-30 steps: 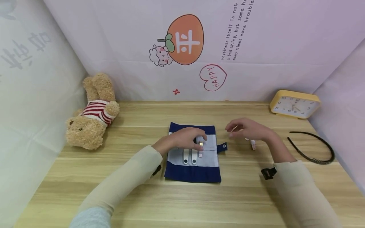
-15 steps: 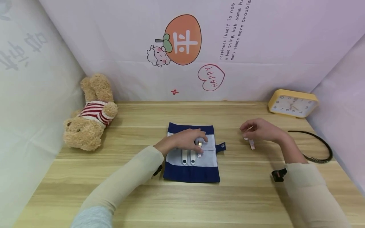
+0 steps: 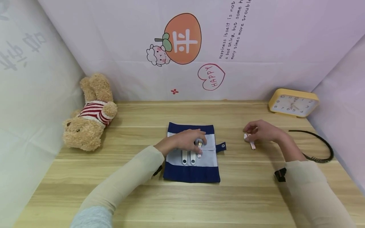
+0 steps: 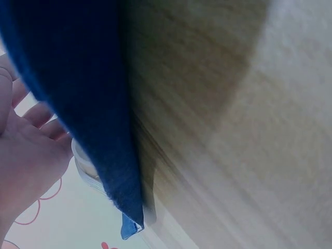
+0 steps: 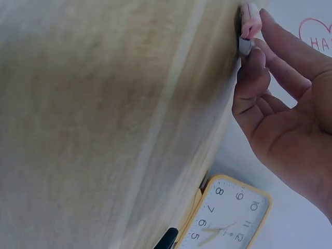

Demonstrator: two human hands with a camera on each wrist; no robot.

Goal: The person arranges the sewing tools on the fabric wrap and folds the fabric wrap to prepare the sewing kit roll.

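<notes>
A navy and light-grey fabric pouch [image 3: 191, 174] lies unfolded mid-table, its snap strap [image 3: 220, 147] sticking out to the right. Two white-handled tools [image 3: 184, 157] and a small pinkish clipper with a gold part [image 3: 199, 155] sit in it. Over the pouch my left hand [image 3: 186, 139] rests with fingers spread and slightly bent, thumb near that clipper. My right hand [image 3: 263, 131], to the right, pinches a small pink-and-white nail clipper [image 5: 251, 21] with a silver end, still at the tabletop. Its fingers partly hide it; a pink-white end [image 3: 252, 145] shows below the hand.
A yellow alarm clock [image 3: 293, 103] stands at the back right, with a black headband [image 3: 322, 158] in front of it. On the left lies a teddy bear [image 3: 91, 114] in a striped shirt. White printed cloth walls [image 3: 128, 79] enclose the table [image 3: 199, 205].
My right hand has moved right, away from the pouch, down to the small clipper, and its fingers have come together on it. My left hand has stayed over the pouch.
</notes>
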